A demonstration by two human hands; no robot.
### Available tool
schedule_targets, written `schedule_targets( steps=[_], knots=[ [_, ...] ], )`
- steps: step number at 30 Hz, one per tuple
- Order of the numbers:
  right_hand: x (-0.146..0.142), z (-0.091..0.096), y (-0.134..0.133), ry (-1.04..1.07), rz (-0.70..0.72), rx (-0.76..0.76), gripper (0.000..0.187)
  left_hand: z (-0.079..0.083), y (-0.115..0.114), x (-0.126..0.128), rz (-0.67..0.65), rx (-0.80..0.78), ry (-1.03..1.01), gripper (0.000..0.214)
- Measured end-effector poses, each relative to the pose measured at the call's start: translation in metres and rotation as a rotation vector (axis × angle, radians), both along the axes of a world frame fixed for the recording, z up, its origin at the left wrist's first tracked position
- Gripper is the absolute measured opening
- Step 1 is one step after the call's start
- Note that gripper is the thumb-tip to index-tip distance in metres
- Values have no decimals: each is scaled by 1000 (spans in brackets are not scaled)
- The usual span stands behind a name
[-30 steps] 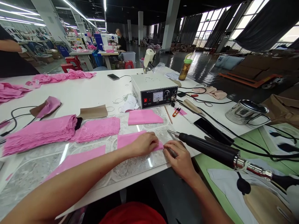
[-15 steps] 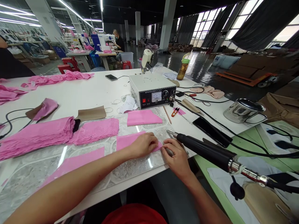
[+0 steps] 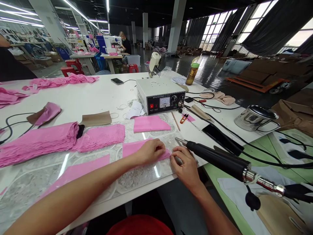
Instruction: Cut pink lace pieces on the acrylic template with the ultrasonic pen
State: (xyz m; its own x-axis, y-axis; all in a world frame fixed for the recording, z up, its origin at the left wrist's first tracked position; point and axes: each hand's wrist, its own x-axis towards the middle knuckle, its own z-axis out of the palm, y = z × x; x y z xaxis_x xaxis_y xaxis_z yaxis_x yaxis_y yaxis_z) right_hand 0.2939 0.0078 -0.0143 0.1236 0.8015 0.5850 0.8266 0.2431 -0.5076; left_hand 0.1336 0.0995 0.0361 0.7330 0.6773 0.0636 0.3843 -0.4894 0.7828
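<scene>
A pink fabric piece (image 3: 130,148) lies on the marble-patterned sheet in front of me. My left hand (image 3: 152,152) rests on its right half, fingers curled and pinched at the cloth. At the piece's right-hand tip, my right hand (image 3: 184,163) closes thumb and fingers on the corner. Just beyond the right hand is a black pen-like tool (image 3: 215,157) with a metal blade tip; its cable runs off to the right. Another pink piece (image 3: 151,124) is flat behind my hands, and a third (image 3: 80,171) is partly under my left forearm.
Stacks of pink fabric (image 3: 41,142) sit at the left beside a brown strip (image 3: 96,118). A white control box (image 3: 161,94) stands behind. To the right are orange thread snips (image 3: 184,118), a phone (image 3: 222,138) and a steel mug (image 3: 255,118). A co-worker (image 3: 125,43) sits at a sewing machine.
Both hands stay almost where they were, with the fingers at the fabric's right tip barely shifting. The whole view has drifted slightly.
</scene>
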Motion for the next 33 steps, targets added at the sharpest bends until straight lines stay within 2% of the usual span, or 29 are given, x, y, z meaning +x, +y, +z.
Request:
schedule_targets(
  steps=[6,12,16,20,23,26,29,31,33],
  knots=[
    [1,-5,-3,-55,6,79,11,13,5,-17,213,-129,-161,19],
    [5,-12,-4,-156,35,183,6,29,8,-72,518,-189,-362,26],
    [10,-8,-10,-241,55,232,7,29,-14,-124,723,-222,-462,28],
    [4,5,-15,-286,53,268,17,14,-47,-171,906,-251,-519,32],
    [-22,15,-12,-239,253,237,15,2,-70,-196,980,-254,-527,36],
    [-59,19,-6,-201,506,164,12,-1,-89,-212,993,-226,-487,34],
    [-85,17,2,-205,567,101,12,3,-108,-215,929,-193,-419,26],
    [-91,14,4,-203,559,62,12,3,-121,-209,755,-58,-302,16],
    [-91,12,5,-198,543,42,12,-1,-133,-196,468,228,-94,16]
  ],
)
